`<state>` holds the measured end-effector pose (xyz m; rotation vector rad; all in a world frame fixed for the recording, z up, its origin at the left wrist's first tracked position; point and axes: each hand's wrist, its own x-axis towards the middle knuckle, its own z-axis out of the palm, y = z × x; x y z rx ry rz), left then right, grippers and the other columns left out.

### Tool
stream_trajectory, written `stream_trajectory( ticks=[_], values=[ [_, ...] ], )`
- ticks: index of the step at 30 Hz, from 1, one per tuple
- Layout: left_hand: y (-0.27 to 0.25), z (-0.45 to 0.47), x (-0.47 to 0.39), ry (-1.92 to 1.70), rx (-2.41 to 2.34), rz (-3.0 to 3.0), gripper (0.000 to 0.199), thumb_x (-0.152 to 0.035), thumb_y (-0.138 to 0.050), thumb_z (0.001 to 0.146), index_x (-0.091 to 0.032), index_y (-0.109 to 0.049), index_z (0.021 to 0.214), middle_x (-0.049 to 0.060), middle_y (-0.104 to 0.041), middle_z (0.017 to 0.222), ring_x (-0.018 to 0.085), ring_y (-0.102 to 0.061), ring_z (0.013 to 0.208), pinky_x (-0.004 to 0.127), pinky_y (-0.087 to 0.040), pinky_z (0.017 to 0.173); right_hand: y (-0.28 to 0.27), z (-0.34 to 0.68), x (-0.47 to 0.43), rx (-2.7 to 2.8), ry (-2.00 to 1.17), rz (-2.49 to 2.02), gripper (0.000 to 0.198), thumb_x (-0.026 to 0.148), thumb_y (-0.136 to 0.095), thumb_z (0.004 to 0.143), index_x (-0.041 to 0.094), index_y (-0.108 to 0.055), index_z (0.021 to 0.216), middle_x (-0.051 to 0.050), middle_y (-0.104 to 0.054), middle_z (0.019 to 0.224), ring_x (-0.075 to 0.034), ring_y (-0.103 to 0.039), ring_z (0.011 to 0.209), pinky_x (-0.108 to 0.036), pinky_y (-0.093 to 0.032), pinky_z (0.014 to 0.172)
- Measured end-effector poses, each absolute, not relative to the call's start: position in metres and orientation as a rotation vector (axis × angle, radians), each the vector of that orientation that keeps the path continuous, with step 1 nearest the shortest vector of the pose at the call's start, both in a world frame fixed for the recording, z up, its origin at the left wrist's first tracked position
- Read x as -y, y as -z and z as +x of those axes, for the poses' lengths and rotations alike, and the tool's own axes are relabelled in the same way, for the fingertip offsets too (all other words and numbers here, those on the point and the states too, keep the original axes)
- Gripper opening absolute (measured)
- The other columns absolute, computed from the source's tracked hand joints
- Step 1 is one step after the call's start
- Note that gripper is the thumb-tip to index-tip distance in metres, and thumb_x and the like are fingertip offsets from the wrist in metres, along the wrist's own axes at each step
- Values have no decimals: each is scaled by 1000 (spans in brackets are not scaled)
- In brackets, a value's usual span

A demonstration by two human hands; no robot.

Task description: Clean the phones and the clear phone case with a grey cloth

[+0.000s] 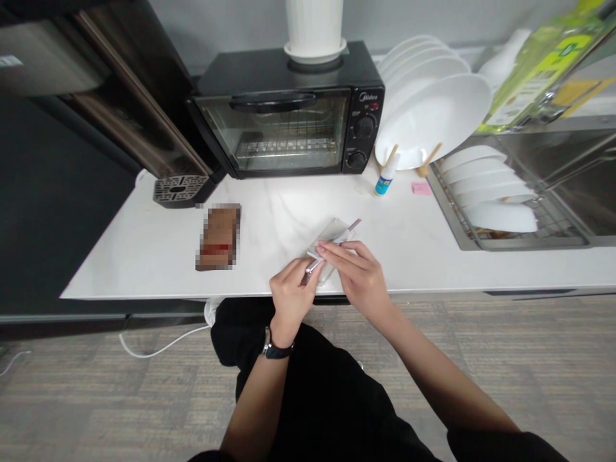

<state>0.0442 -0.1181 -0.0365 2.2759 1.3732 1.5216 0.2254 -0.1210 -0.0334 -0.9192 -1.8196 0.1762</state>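
Both hands meet near the counter's front edge around a slim, pinkish-silver flat object [355, 224] seen nearly edge-on; its kind is not clear. My left hand [292, 289] is closed on its lower left end. The fingers of my right hand [360, 273] press together over its middle, with a bit of thin white material [345, 237] beside them. Under the hands lies a clear, flat case-like piece [334, 228], partly hidden by the fingers. Left of the hands, a brown flat item [219, 237] is pixelated.
A black toaster oven [289, 128] stands behind, bearing a white pot [315, 29]. To the right are a small white-and-blue bottle [384, 183], pink sticky notes [421, 188], racked white plates [433, 115] and a sink [455, 224] with bowls. A drip tray [180, 187] sits at left.
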Motion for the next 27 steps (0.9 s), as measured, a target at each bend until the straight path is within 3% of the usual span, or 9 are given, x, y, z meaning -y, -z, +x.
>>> stream_trajectory(
  ticks=[3,7,12,16,22,25,27],
  values=[
    [38,44,118,-1520,-1351,2262,4,-21,-79,107,-21,-83,104,4,-87,89,20,-84,75,29,-64,70,33,245,105,1794,-122,-950,57,6,-55,112,35,-74,158,-5,-82,148,-27,-82,122,-47,-72,100],
    [39,44,119,-1517,-1336,2244,4,-18,-81,105,-21,-84,105,5,-88,93,20,-86,79,28,-66,75,31,268,89,1740,-79,-1094,48,10,-57,113,34,-82,146,-5,-85,143,-26,-83,119,-49,-72,99],
    [39,44,119,-1516,-1342,2243,4,-19,-81,106,-20,-85,106,5,-88,92,20,-85,79,27,-65,75,31,266,89,1727,-33,-1113,49,10,-56,113,33,-81,148,-5,-84,145,-26,-82,120,-49,-72,99],
    [38,44,119,-1520,-1370,2256,6,-23,-78,107,-21,-84,104,4,-86,89,19,-82,73,28,-62,68,33,239,108,1758,-71,-1037,60,6,-54,111,37,-73,159,-3,-81,150,-28,-82,121,-48,-73,99],
    [44,40,114,-1598,-1405,2290,37,-12,-69,96,-24,-56,64,-4,-62,56,14,-58,48,27,-42,49,33,197,143,1854,-277,-932,87,8,-53,112,54,-30,181,6,-73,160,-30,-81,129,-53,-74,106],
    [46,39,113,-1599,-1421,2283,36,-12,-68,94,-24,-55,62,-4,-61,55,14,-57,48,27,-41,49,33,195,145,1869,-310,-895,88,7,-54,111,55,-31,181,7,-73,160,-29,-82,126,-52,-74,105],
    [44,40,114,-1574,-1421,2268,35,-16,-71,98,-23,-61,65,-3,-64,58,14,-59,49,27,-44,51,33,205,137,1874,-272,-889,80,8,-55,111,52,-45,177,5,-76,157,-28,-83,123,-50,-74,102]
  ],
)
